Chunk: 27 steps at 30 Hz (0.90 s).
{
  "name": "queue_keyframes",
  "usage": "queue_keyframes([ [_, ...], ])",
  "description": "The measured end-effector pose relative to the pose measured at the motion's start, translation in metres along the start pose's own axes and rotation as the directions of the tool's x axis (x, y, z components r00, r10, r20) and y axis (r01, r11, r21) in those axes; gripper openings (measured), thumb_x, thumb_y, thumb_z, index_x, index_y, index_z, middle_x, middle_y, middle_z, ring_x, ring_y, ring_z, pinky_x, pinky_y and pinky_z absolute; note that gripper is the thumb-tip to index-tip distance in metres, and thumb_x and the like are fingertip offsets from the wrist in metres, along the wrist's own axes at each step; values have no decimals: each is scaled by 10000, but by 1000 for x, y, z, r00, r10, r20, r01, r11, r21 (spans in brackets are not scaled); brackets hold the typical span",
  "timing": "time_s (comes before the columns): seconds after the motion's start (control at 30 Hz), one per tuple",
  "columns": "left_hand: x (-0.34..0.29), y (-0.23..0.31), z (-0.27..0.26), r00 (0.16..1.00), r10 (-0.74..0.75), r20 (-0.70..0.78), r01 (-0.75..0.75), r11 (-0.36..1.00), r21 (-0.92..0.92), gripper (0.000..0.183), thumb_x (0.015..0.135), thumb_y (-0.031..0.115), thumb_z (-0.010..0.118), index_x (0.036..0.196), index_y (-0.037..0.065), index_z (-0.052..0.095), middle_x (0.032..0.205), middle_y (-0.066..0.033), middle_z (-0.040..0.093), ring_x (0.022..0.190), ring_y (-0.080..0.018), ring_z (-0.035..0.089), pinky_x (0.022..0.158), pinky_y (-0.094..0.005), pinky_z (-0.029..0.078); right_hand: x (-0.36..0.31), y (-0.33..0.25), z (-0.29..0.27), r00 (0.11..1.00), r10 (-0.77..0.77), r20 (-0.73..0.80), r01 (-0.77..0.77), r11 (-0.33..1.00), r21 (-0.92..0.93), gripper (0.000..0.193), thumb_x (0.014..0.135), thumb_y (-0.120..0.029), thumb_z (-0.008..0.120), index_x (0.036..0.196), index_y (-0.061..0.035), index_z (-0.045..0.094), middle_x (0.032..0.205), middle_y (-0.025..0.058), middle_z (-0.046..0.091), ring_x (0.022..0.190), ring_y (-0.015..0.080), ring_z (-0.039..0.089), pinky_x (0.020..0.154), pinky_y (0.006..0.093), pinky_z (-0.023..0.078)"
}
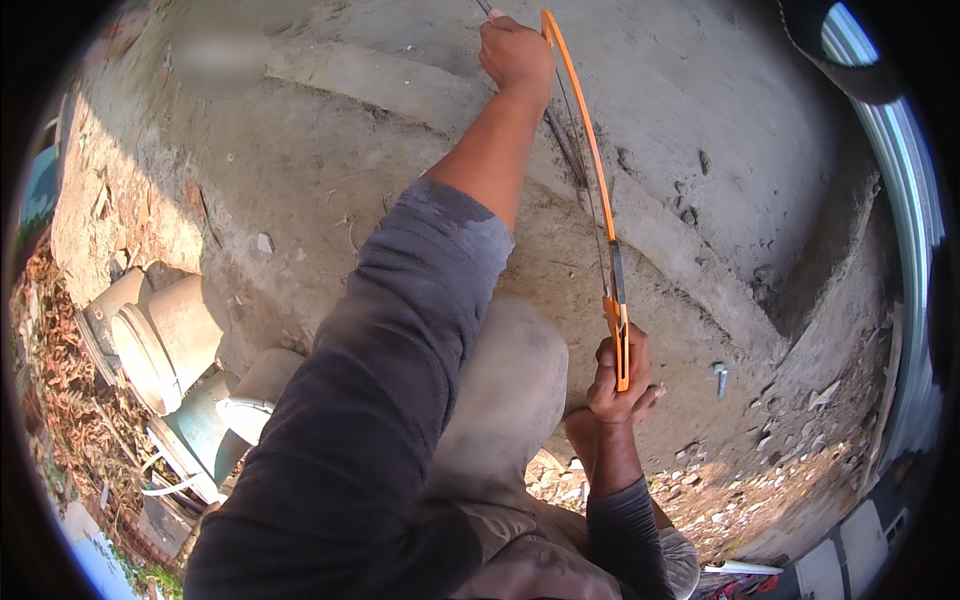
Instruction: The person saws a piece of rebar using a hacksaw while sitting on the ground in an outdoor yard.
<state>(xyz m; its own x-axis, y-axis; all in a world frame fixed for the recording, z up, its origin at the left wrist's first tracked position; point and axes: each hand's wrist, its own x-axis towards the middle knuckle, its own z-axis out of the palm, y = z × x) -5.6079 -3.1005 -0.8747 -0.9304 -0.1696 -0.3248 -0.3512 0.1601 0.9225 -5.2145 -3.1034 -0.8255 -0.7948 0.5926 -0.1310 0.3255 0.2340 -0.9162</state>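
Observation:
My right hand (620, 372) grips the handle end of an orange-framed hacksaw (592, 170), which runs up and away along the concrete. At the top of the view my left hand (515, 52) is closed around a thin dark rod (562, 135) near the saw's far end. The rod slants down across the concrete slab (330, 160) beside the saw blade. A grey sleeve covers my left arm from the elbow back. My knee in grey trousers (510, 390) is bent under the arm.
Several pale plastic buckets (165, 340) lie stacked at the left, beside dry leaves and rubble. Small stones and debris (770, 440) scatter the ground at the lower right. A corrugated metal sheet (915, 200) curves along the right edge.

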Motion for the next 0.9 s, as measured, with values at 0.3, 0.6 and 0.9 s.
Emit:
queue_keyframes([
  [0.3, 54, -52, 12, 944, 244, -221, -175, 940, 293, 378, 997, 250, 432, 1080, -40, 661, 1120, -324, 656, 1097, -478, 610, 962, -508, 470, 46, -20, 29, 998, -57, 16, 57, 998, 25, 361, 975, -172, 583, 1254, 56, 572, 1097, 178, 690, 942, 195, 678, 820, 292, 520],
  [0.6, 34, -34, 13, 962, 127, -240, -69, 969, 238, 381, 987, 266, 454, 1077, -42, 659, 1074, -334, 663, 1064, -486, 622, 944, -514, 476, 53, -27, 25, 998, 39, 50, -36, 998, -57, 379, 973, -163, 577, 1282, 54, 554, 1111, 170, 697, 919, 191, 684, 812, 291, 521],
  [0.9, 33, -42, 25, 966, 143, -217, -75, 952, 297, 354, 978, 225, 457, 992, -61, 665, 1046, -324, 667, 1024, -490, 623, 907, -533, 476, -9, -15, -6, 1000, 18, -3, -18, 998, -64, 355, 925, -115, 568, 1246, 37, 582, 1045, 152, 663, 893, 174, 646, 802, 300, 499],
])
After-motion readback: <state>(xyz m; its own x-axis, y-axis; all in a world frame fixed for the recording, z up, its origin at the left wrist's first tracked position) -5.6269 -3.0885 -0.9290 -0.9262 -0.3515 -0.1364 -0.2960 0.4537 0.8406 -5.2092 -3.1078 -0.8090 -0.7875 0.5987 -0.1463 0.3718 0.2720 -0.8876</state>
